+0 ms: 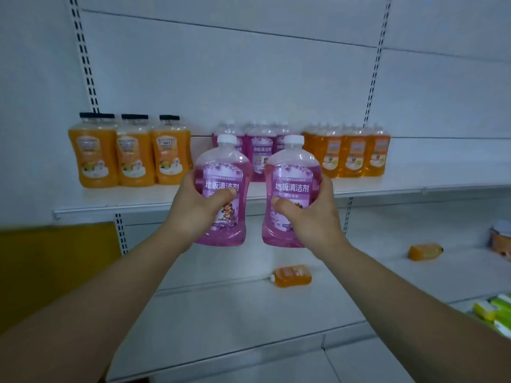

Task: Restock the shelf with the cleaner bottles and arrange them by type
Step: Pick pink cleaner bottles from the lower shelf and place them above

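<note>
White metal shelving: pale back panels (276, 78), black-slotted uprights (83, 56), upper shelf (414, 176), lower shelf (249, 313) beneath. Yellow panel (55, 258) at left. Flat, cool light.

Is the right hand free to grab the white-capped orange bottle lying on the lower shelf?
Probably not yet: the right hand grips a purple bottle. Nothing seems to block the way down to the lying orange bottle, but that hand would need emptying first.

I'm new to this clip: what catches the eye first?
The left hand grips the left bottle and the right hand the right bottle, both purple, at centre. Behind them on the shelf, a purple row stands between black-capped orange bottles and white-capped orange bottles.
</note>
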